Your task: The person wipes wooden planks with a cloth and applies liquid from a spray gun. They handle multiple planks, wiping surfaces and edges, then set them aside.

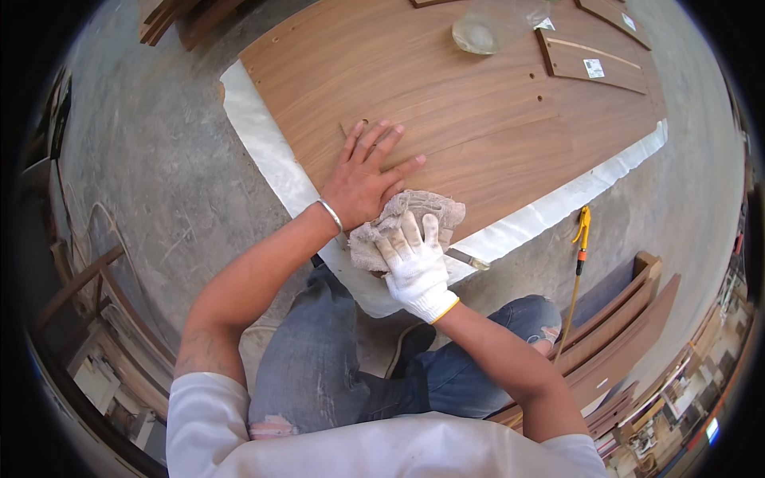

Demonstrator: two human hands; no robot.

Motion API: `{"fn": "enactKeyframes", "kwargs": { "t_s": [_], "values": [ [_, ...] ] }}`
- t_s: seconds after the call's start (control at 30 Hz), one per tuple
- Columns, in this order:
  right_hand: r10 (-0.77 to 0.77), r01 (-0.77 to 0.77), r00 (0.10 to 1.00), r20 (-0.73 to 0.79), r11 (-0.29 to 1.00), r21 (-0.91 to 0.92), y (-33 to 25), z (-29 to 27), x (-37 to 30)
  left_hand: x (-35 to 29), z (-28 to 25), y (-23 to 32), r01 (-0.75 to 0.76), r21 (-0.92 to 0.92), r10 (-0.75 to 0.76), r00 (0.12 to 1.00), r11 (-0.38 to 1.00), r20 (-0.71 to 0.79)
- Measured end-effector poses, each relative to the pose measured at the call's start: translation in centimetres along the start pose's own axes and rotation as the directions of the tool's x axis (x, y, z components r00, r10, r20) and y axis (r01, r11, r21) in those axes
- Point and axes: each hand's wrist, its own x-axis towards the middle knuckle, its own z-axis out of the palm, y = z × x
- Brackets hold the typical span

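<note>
A wide brown wood-grain panel lies on a white sheet before me. My left hand, bare with a metal bangle at the wrist, rests flat on the panel near its left edge, fingers spread. In a white work glove, my right hand presses a bunched beige rag onto the panel's near corner, its fingers stretched over the cloth. The two hands are close together, the rag's edge beside my left palm. From under the rag's right side sticks a slim brush-like tool, partly hidden.
A clear plastic bag or tub stands at the panel's far side, near labelled wooden slats. On the concrete floor to the right lies a yellow air blow gun with its hose. Brown boards stand by my right knee; wooden frames are at left.
</note>
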Motion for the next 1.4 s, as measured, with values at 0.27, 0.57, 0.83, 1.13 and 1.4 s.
{"fn": "enactKeyframes", "kwargs": {
  "t_s": [0.27,0.57,0.83,1.13,1.4],
  "values": [
    [-0.271,0.262,0.962,0.037,0.952,0.16,1.6,-0.3,0.1,0.2,-0.1,0.3,0.012,0.016,-0.012,1.0,1.0,-0.01],
    [-0.221,0.201,0.975,0.034,0.932,0.3,0.7,-1.3,1.0,0.3,-0.2,0.2,0.002,0.006,-0.002,1.0,1.0,-0.016],
    [-0.036,0.038,0.999,0.028,0.997,-0.065,10.6,-7.9,-0.9,0.2,-0.2,0.2,0.002,-0.012,-0.002,0.999,1.0,-0.039],
    [0.392,-0.481,0.856,-0.336,0.842,-0.242,24.6,-11.0,-1.4,0.1,-0.2,-0.2,0.002,-0.033,-0.003,1.0,0.999,-0.024],
    [0.423,-0.562,0.774,-0.472,0.802,-0.203,25.0,-9.7,0.0,-1.0,-0.2,0.4,0.045,0.029,-0.043,0.997,0.999,-0.06]
  ]
}}
